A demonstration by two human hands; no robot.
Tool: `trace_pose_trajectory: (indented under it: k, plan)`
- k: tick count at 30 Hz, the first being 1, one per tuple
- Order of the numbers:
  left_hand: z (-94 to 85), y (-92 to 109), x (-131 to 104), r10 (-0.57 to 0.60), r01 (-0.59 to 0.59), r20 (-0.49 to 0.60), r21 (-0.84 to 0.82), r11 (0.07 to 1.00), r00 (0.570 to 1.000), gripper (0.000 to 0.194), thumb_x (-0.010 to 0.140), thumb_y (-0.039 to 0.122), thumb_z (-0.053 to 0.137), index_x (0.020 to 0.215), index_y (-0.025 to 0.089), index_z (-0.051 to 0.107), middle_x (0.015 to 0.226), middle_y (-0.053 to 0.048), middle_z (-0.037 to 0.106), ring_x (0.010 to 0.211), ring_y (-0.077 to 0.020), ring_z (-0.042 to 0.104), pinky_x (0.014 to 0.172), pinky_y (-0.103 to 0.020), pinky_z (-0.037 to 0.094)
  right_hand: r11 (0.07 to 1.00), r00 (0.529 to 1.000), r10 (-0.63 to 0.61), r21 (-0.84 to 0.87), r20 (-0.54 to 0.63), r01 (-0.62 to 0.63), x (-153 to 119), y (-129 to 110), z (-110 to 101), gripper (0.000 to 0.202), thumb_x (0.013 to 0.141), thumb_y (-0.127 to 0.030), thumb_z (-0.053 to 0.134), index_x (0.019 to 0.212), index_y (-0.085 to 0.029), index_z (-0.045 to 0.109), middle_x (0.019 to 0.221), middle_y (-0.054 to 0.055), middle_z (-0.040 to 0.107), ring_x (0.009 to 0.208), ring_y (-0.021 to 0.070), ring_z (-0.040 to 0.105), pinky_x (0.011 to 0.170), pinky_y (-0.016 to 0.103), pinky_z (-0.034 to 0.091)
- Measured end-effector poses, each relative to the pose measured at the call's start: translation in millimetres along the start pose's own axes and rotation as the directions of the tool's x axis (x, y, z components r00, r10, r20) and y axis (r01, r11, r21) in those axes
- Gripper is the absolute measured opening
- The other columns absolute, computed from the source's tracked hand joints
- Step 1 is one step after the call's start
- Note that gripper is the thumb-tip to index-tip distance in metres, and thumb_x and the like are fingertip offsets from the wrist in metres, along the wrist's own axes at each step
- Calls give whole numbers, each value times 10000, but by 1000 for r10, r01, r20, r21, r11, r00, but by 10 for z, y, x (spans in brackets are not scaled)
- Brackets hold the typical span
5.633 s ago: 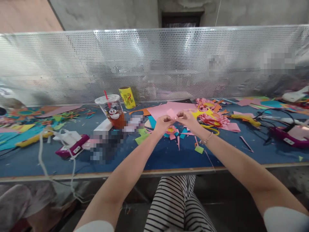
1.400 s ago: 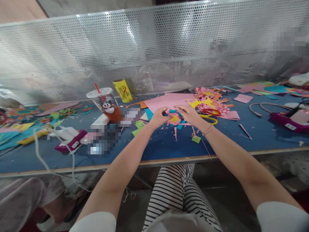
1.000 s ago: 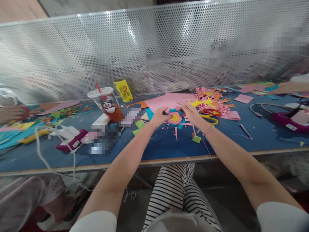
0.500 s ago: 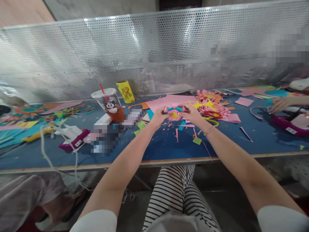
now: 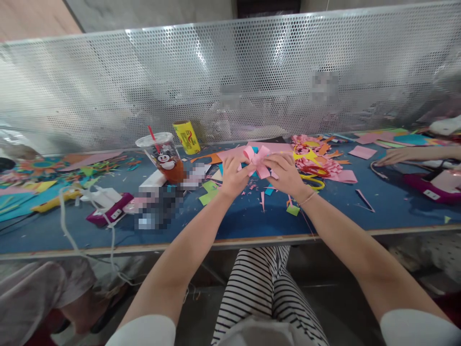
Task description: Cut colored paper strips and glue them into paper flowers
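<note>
Both hands hold a looped pink paper flower (image 5: 260, 164) above the table. My left hand (image 5: 235, 177) pinches its left side, and my right hand (image 5: 288, 176) grips its right side. A bit of blue paper shows at the flower's upper edge; its yellow middle is out of sight. Beneath and in front lie small pink scraps and a green paper square (image 5: 293, 210). Yellow-handled scissors (image 5: 314, 182) rest just right of my right hand, near finished pink fringed flowers (image 5: 308, 144). A large pink sheet (image 5: 272, 146) lies behind my hands.
To the left stand a drink cup (image 5: 166, 158) with a red straw and a yellow packet (image 5: 187, 137). A purple power strip (image 5: 110, 210) trails white cables over the table edge. A perforated metal screen (image 5: 201, 81) closes the back. At right, another person's hand (image 5: 396, 156) touches a cable.
The flower has been turned over in my hands, so pink loops now show instead of the yellow centre. The other person's hand at right has moved leftward.
</note>
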State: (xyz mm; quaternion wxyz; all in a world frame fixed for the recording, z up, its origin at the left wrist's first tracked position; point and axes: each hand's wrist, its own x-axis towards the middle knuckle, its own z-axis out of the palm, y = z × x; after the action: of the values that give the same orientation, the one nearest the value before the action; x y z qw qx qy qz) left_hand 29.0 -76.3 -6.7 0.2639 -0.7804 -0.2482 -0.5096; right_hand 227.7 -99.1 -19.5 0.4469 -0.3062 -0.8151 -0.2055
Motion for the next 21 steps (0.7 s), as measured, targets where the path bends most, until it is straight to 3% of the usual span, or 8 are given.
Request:
trace_pose_trajectory:
  k: [8,16,21]
  plan:
    - [11,57,-2,117,-118,-44,-14,993,992,171,832,202,511,745,274,640,785,-11,616,796,-146,497,737,-324,329,998,999,-39,-49,37,40,-1,-30,-37,395,805,-243,541,1200,-240,527,1155,51,570,1096,230,475,960,413,324]
    - [-7,53,-7,179,-184,87,47,982,980,168,833,192,501,777,261,643,890,-2,676,797,-149,530,727,-320,354,999,996,-41,-1,81,42,3,1,-13,341,819,-262,528,1156,-217,550,1128,68,581,1064,225,498,937,414,352]
    - [-12,50,6,116,-119,150,11,993,982,185,820,155,494,834,259,646,898,-8,678,834,-159,533,762,-327,354,999,997,-28,44,73,25,14,21,15,314,827,-253,521,1135,-202,559,1099,69,602,1035,213,510,927,400,367]
